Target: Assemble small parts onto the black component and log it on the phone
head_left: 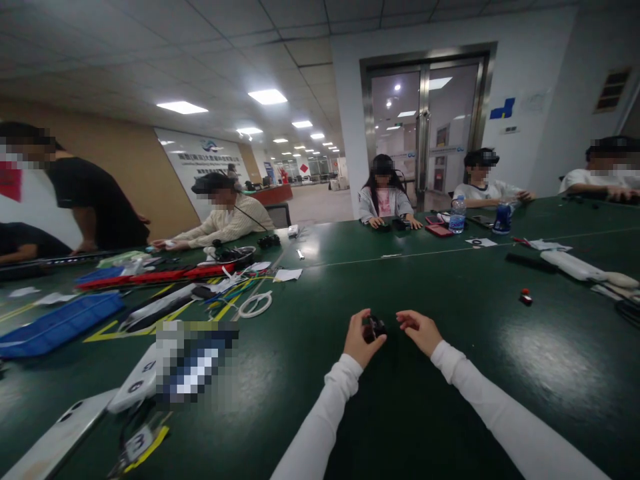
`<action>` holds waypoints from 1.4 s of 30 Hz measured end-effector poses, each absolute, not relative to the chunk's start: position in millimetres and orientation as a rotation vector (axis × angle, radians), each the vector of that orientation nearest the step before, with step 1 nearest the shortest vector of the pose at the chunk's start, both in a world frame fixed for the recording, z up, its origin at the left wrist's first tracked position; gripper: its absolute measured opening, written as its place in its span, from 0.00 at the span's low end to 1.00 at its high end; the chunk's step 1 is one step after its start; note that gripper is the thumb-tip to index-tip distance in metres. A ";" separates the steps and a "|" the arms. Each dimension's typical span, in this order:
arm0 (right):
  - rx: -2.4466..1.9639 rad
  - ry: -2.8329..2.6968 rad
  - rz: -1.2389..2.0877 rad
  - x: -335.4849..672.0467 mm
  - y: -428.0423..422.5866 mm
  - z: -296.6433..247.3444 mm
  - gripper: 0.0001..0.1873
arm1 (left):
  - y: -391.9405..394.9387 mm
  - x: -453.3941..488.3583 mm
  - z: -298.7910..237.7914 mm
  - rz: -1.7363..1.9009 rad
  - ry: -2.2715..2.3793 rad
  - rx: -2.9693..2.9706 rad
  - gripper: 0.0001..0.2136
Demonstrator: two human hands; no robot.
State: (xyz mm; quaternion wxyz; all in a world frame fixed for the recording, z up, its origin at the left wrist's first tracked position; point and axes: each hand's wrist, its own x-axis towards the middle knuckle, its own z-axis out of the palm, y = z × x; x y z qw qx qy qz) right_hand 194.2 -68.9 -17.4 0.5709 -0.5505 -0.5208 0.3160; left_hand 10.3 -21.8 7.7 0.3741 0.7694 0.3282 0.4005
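A small black object [378, 325], too dark to name its kind, sits between the thumb and fingers of my left hand [358, 339], low over the green table [430, 413]. My right hand [421, 331] is a short way to the right of it, fingers bent toward the object and apart from it. Nothing shows in that hand. Farther right on the table lies a small red and black piece [525, 297].
To my left are a blue tray [60, 323], a white cable coil [255, 305], and a white device [143, 380]. A water bottle [457, 215] and a blue can [503, 218] stand across the table. Several people sit around it; a white tool-like item [575, 265] lies right.
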 end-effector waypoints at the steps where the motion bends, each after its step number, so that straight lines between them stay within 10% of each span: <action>1: -1.294 -1.254 0.747 193.2 -68.5 -17.0 0.20 | -23.7 15.8 7.0 0.975 0.800 2.025 0.28; 25: -1.302 -1.856 0.567 183.2 -87.3 12.3 0.29 | -15.8 -6.7 17.2 0.603 0.815 2.327 0.36; 42: -1.261 -1.775 0.529 175.8 -79.4 9.4 0.11 | -19.0 -6.6 17.1 0.715 0.746 2.131 0.28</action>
